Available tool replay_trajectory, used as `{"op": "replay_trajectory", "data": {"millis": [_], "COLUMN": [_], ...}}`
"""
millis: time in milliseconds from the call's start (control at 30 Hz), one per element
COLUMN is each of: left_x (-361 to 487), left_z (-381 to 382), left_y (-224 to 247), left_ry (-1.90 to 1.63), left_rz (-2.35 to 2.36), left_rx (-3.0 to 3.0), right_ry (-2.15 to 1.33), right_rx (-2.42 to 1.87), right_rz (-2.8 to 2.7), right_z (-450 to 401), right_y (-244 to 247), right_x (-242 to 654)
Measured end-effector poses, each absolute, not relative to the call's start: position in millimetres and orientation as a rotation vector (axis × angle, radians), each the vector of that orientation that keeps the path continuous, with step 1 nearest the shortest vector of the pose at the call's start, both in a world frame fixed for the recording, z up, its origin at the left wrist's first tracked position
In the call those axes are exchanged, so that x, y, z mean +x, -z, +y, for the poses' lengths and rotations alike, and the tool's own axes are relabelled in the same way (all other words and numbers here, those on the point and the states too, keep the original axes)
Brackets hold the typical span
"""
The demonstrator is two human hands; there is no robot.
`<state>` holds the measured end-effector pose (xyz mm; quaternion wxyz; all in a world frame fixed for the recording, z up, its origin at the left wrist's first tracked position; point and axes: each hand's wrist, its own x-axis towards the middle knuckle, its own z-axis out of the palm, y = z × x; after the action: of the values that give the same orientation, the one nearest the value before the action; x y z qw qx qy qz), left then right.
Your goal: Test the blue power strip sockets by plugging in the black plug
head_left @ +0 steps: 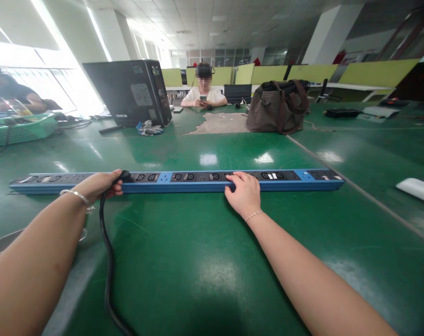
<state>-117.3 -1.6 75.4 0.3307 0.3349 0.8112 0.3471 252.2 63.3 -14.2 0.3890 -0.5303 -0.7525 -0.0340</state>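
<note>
Power strip on green table, both hands on its line

The strip lies lengthwise across the table. The left hand grasps a black plug at the strip's top face; the fingers cover part of the plug, and whether it is seated in a socket cannot be determined. The black cable exits the frame at the bottom edge. The right hand rests on the strip with fingers curled over its near edge, hiding several sockets. Small socket markings are illegible.
</note>
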Motion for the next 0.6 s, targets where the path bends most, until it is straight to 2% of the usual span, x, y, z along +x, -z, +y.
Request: {"op": "replay_trajectory", "data": {"millis": [100, 167, 267, 433, 600], "left_x": [-113.9, -108.0, -89.9, -49.0, -27.5], "left_z": [-11.9, -18.5, -22.7, -10.5, 12.4], "left_y": [-105.8, -128.1, -144.9, -119.6, -87.2], "left_ry": [-1.084, -1.337, -1.282, -0.995, -0.955], "left_rz": [2.038, 1.946, 1.885, 1.807, 1.813], "left_rx": [0.853, 0.857, 0.932, 0.857, 0.811], "right_ry": [0.094, 0.094, 0.087, 0.089, 0.085], "right_rx": [-1.353, -1.365, -1.380, -1.359, -1.363], "right_rz": [-1.919, -1.921, -1.922, -1.916, -1.913], "right_z": [63.1, 62.9, 63.1, 63.9, 63.6], "right_y": [13.7, 13.1, 12.8, 13.8, 13.7], "right_x": [252.0, 251.6, 251.2, 251.5, 252.0]}}
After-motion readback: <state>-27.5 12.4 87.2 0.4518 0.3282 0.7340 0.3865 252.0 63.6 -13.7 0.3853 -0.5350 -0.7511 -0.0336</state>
